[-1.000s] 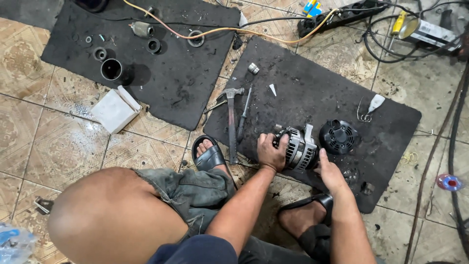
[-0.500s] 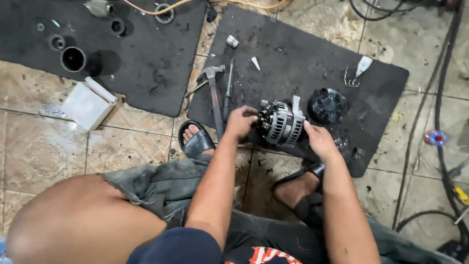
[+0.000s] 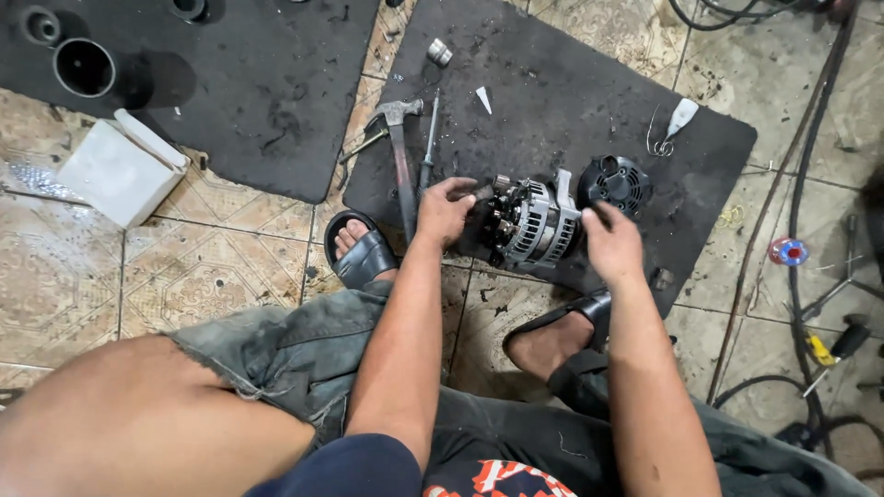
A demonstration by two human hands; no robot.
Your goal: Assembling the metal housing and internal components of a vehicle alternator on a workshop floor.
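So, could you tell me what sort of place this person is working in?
Probably an informal auto-electrical repair spot on a tiled floor: an alternator held by both hands lies on a black rubber mat, with a hammer and loose cables around.

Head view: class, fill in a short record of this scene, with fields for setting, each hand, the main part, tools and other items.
Setting: tiled floor with a black mat
Left hand: grips the left end of the alternator
Right hand: rests at the alternator's right side
Alternator: lies on its side on the mat
Tools: hammer and screwdriver on the mat, left of the alternator
Other items: black fan cover behind the right hand; white box on the tiles
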